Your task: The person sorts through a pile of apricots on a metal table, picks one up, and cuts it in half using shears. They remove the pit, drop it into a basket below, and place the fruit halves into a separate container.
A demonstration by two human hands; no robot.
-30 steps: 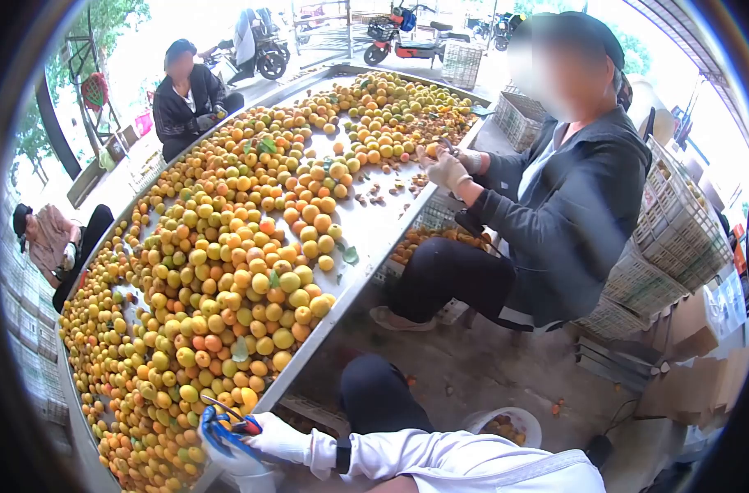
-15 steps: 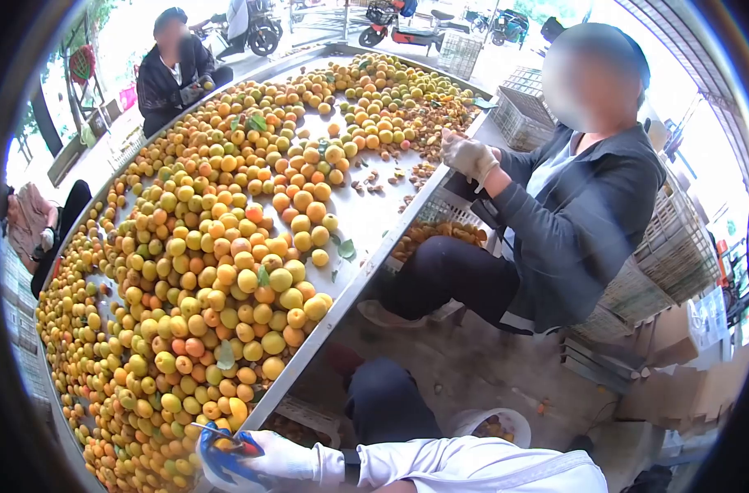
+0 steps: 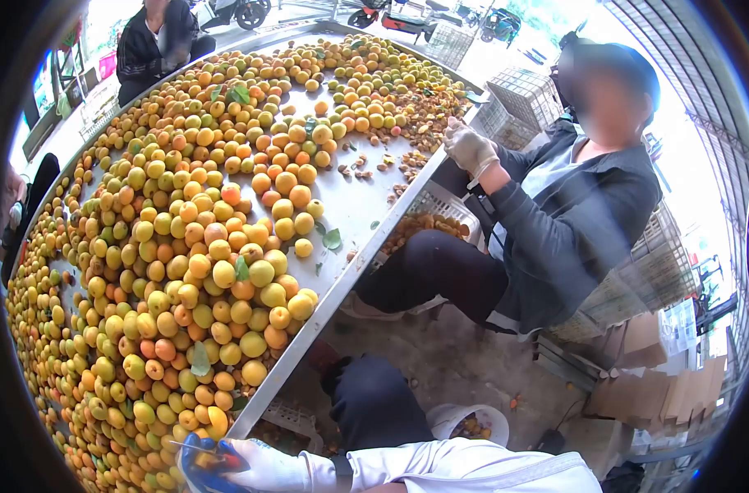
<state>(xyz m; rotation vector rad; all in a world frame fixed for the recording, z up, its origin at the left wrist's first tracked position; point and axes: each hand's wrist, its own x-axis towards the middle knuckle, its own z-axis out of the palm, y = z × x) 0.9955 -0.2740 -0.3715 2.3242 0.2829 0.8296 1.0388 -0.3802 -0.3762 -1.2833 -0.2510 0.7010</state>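
A small red-handled tool (image 3: 230, 463) is showing between two gloved hands by the table's near edge.
The left hand (image 3: 199, 465) and right hand (image 3: 264, 468) are curling partly closed, their exact grip blurring; fruit (image 3: 218, 251) is covering the table (image 3: 347, 214).

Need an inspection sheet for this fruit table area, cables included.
Surface: metal table, raised rim, bare patches showing.
Things: round fruit heaped loose; tool with red part at the hands, blurred.
Clutter: leaves and brown scraps on table; cardboard at picture's right.
Hands: left hand in blue-coated glove, right hand in white glove; grip unclear.
Cables: thin dark line on floor, possibly a cable.
Surroundings: co-worker alongside, crates, white bucket, scooters beyond.
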